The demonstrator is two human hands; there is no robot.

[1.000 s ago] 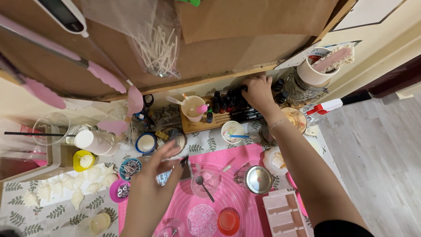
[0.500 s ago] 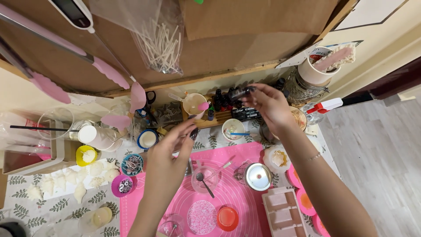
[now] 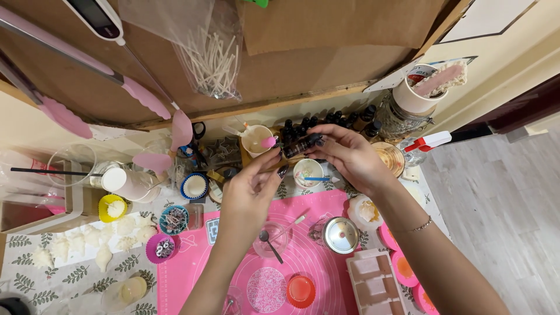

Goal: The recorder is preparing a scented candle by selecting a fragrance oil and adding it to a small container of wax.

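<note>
A small dark dropper bottle (image 3: 298,146) is held tilted between both hands above the table. My right hand (image 3: 344,156) grips it at the capped end, and my left hand (image 3: 252,188) pinches its lower end with fingertips. Behind the bottle stands a row of several similar dark bottles (image 3: 326,121) in a wooden rack. Below the hands lies a pink silicone mat (image 3: 303,262) with a small clear glass bowl (image 3: 271,239) and a metal spoon (image 3: 268,242) in it.
A round metal lid (image 3: 341,234), a pink rectangular mould (image 3: 373,280) and an orange cup (image 3: 301,290) rest on the mat. Paper cups (image 3: 256,140), small coloured dishes (image 3: 174,219) and white wax shapes (image 3: 87,242) crowd the left. A cardboard wall (image 3: 291,64) rises behind.
My right hand drew a dark bottle from the rack toward me. My left hand rose from the mat and met it, so both hands now hold the bottle.
</note>
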